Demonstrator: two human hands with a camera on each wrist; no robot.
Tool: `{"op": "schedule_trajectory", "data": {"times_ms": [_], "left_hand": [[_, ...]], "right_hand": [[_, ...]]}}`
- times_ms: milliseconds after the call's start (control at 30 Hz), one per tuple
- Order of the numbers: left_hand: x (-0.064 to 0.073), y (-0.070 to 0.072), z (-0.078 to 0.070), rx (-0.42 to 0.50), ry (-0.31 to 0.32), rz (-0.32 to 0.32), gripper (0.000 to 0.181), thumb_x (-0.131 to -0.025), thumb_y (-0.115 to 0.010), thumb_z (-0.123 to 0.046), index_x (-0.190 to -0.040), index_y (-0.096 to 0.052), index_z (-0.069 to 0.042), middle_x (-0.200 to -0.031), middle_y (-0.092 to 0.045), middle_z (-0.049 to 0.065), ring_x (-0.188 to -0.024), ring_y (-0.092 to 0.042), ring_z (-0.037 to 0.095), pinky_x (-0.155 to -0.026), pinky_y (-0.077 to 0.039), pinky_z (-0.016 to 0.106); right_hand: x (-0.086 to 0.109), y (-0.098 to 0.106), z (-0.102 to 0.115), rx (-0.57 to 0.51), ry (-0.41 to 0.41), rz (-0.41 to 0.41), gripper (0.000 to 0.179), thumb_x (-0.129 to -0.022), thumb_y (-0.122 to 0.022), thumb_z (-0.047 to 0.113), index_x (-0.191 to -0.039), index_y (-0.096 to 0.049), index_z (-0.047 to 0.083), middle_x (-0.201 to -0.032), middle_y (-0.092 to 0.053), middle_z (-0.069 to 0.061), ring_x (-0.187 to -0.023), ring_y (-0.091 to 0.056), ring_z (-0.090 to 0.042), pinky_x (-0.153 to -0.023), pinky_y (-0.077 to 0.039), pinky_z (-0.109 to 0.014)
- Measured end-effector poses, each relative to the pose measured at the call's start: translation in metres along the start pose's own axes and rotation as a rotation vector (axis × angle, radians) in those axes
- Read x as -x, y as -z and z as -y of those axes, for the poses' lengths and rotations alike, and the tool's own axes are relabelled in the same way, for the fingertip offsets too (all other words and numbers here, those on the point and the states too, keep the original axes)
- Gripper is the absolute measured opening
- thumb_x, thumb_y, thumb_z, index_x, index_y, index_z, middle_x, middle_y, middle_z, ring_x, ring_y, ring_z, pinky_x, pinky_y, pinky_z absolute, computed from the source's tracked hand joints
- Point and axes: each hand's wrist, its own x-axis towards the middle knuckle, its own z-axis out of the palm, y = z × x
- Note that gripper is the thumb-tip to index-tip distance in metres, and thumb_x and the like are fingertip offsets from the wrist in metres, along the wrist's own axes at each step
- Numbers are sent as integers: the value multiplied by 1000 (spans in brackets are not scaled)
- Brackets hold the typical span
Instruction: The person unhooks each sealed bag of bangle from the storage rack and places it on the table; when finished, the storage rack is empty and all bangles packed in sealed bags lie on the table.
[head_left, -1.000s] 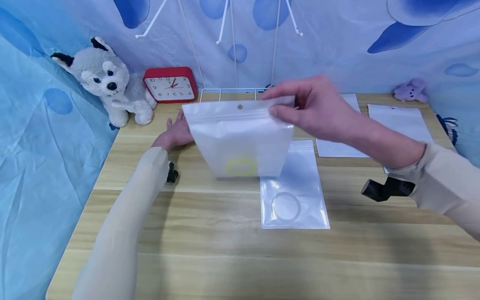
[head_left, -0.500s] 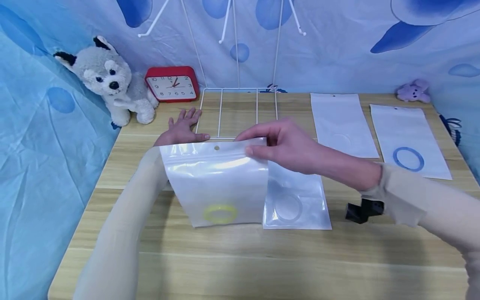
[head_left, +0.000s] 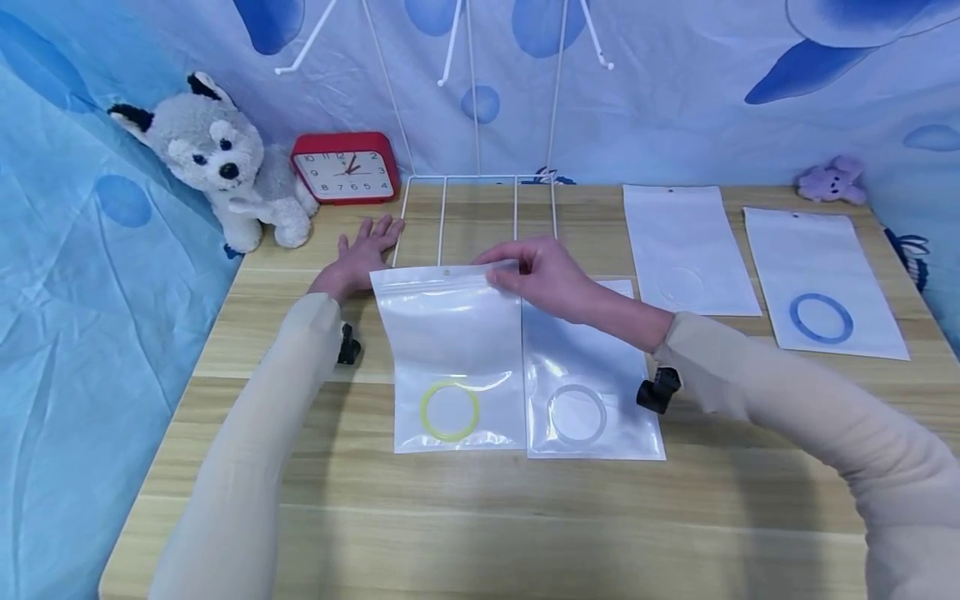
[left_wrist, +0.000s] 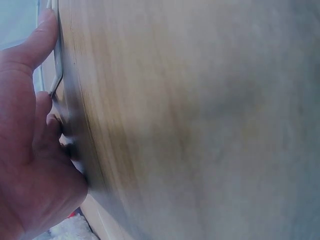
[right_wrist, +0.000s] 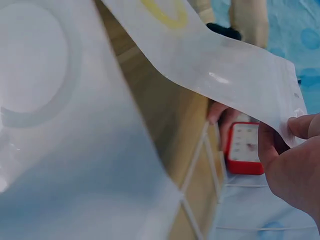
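Observation:
My right hand [head_left: 543, 275] pinches the top right corner of a white zip bag [head_left: 457, 333] that shows a yellow ring [head_left: 450, 412] near its bottom. The bag's lower edge rests on the table while its top is lifted and slightly bent, as the right wrist view also shows. Just right of it, a second zip bag [head_left: 585, 358] with a pale ring [head_left: 577, 415] lies flat, partly under my right forearm. My left hand [head_left: 360, 258] lies with fingers spread on the table, at the left side of the white wire rack's base [head_left: 442, 221]; its thumb is partly hidden by the bag.
Two more zip bags lie at the back right, one with a faint ring [head_left: 692, 250] and one with a blue ring [head_left: 821, 318]. A plush husky [head_left: 225, 167] and a red clock [head_left: 345, 169] stand back left. White rack hooks [head_left: 450, 50] jut above. A purple toy [head_left: 831, 180] sits far right.
My right hand has lowered the yellow-ring bag from the air toward me, setting its bottom on the table beside the pale-ring bag. My left hand stays by the rack.

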Motion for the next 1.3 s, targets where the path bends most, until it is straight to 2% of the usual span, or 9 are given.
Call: {"op": "schedule_trajectory", "data": {"times_ms": [133,233,400,533,700,767,833,933,1300], "left_hand": [[0,0,-3,6,7,-4,99,-92,-60,-56,-162,-1,-17,-167,10,10,-149,19,35,-110,14,67],[0,1,-4,6,11,-4,101,-92,-60,-59,-162,0,-18,-167,12,10,-148,19,35,-110,16,66],[0,0,-3,-10,23,3,102,-91,-59,-61,-162,2,-18,-166,12,10,-148,20,35,-109,16,66],[-2,-2,-1,-10,26,4,102,-92,-60,-61,-162,2,-19,-167,12,10,-148,20,35,-109,16,66],[-2,-4,-1,-11,32,-4,102,-91,-60,-61,-162,1,-20,-167,11,9,-149,19,34,-110,16,65],[-2,-3,-1,-11,32,-7,102,-91,-60,-61,-162,1,-20,-167,11,9,-149,19,34,-110,16,65],[-2,-3,-2,-9,32,-8,102,-91,-60,-61,-162,0,-20,-167,10,9,-149,19,34,-110,16,65],[-2,-3,-2,-1,30,-9,102,-91,-61,-60,-162,0,-19,-167,10,9,-149,19,34,-110,16,65],[-1,-2,-1,-1,33,5,102,-91,-60,-62,-162,0,-19,-167,11,9,-149,19,34,-110,17,64]], "right_hand": [[-3,-5,-16,-16,-25,-3,23,-95,-67,3,-116,-74,1,-77,-63,-4,-58,-38,-12,-52,-33,-24],[-4,-8,-24,-6,-25,0,23,-95,-67,4,-116,-74,1,-95,-71,-7,-61,-41,-13,-55,-35,-23],[-9,-11,-35,41,-1,-7,23,-94,-68,4,-115,-74,1,-112,-72,-11,-60,-40,-13,-56,-35,-24],[-14,-14,-44,71,21,-29,23,-92,-67,3,-114,-74,0,-110,-72,-12,-56,-39,-10,-55,-36,-23],[-17,-16,-54,181,87,-57,24,-90,-68,1,-113,-75,-1,-112,-72,-14,-52,-39,-12,-57,-38,-25],[-18,-16,-58,249,121,-60,24,-90,-68,1,-113,-74,-1,-115,-71,-15,-62,-52,-16,-65,-45,-28],[-19,-16,-60,311,146,-58,24,-90,-69,1,-113,-74,-2,-113,-71,-16,-78,-62,-23,-76,-50,-33],[-20,-16,-61,398,166,-53,25,-90,-69,2,-114,-73,-2,-106,-70,-16,-100,-65,-29,-87,-52,-39],[-28,-17,-63,607,94,1,29,-90,-70,10,-119,-73,4,-106,-69,-15,-99,-66,-30,-82,-53,-42]]}}
